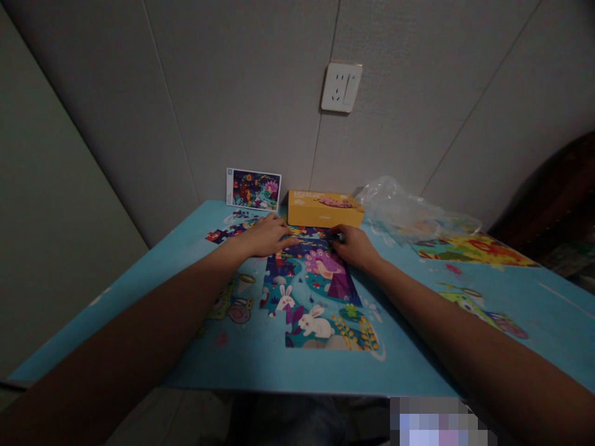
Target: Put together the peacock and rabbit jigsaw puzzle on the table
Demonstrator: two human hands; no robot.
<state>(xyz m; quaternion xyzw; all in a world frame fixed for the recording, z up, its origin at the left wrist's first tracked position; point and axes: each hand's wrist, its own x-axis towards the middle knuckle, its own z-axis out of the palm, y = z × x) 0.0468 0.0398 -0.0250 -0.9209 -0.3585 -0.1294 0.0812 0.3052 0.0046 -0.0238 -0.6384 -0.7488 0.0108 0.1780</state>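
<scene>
A partly assembled jigsaw puzzle (316, 297) with rabbits and a peacock lies on the blue printed table (418, 359). My left hand (267, 235) rests flat on the puzzle's upper left edge, fingers stretched toward the middle. At the puzzle's upper right corner my right hand (356, 246) is curled, pinching a small dark puzzle piece (339, 236). Loose puzzle pieces (232, 229) lie just left of my left hand.
A yellow puzzle box (323, 209) stands behind the hands. A reference picture card (253, 189) leans on the wall, and a clear plastic bag (404, 210) lies at the right. A wall socket (341, 87) is above. A dark chair (553, 198) stands far right.
</scene>
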